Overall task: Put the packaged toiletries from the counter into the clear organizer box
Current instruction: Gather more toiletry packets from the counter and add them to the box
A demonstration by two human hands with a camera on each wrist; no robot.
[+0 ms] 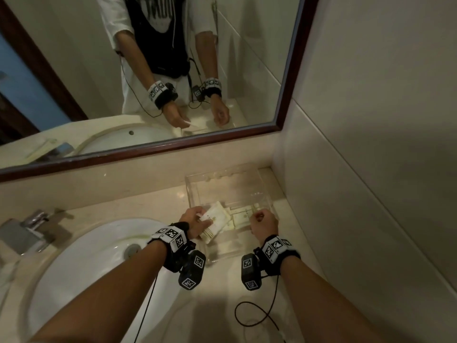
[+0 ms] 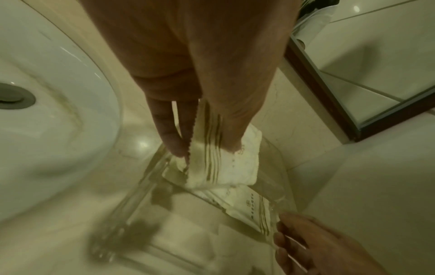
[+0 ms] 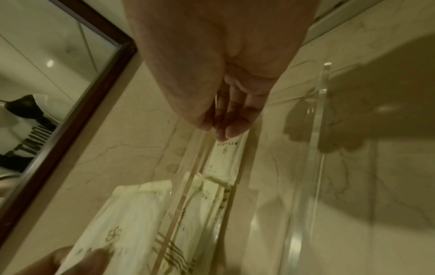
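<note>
The clear organizer box (image 1: 222, 170) stands on the counter in the corner, right of the sink. My left hand (image 1: 200, 216) pinches a white striped toiletry packet (image 1: 217, 219) and holds it tilted over the box's near left side. In the left wrist view that hand (image 2: 204, 147) grips the same packet (image 2: 223, 163) above the box wall (image 2: 141, 195). A narrow long packet (image 1: 243, 215) lies inside the box. My right hand (image 1: 257, 215) pinches its end. In the right wrist view, my fingertips (image 3: 226, 130) meet on this narrow packet (image 3: 223, 158). The striped packet (image 3: 124, 223) is at lower left.
A white sink (image 1: 86, 256) and a chrome faucet (image 1: 27, 229) lie to the left. A framed mirror (image 1: 148, 70) hangs behind the counter. A tiled wall (image 1: 371, 169) closes the right side. A black cable (image 1: 254, 315) loops on the counter near my right forearm.
</note>
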